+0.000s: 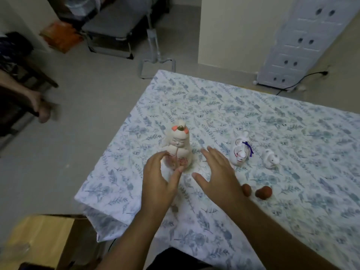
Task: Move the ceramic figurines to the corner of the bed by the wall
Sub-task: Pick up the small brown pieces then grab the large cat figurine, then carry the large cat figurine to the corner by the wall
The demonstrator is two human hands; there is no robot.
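Observation:
A tall white ceramic doll figurine point(178, 145) with pink hair bows stands upright on the floral bed sheet point(272, 121). My left hand point(158, 182) curves around its base, fingers apart, touching or nearly touching it. My right hand point(216, 172) hovers open just right of the doll, palm down. Further right stand a white figurine with a blue ribbon point(240, 152) and a small white cat-like figurine point(270, 158). Two small reddish-brown pieces point(247, 190) point(263, 192) lie beside my right forearm.
The bed's left edge drops to a grey floor. A cardboard box point(39, 238) sits at lower left. A metal stand point(155, 61), a folding cot point(116, 30) and a white drawer unit point(298, 41) with a black cable stand beyond. Another person's foot point(41, 108) shows at left.

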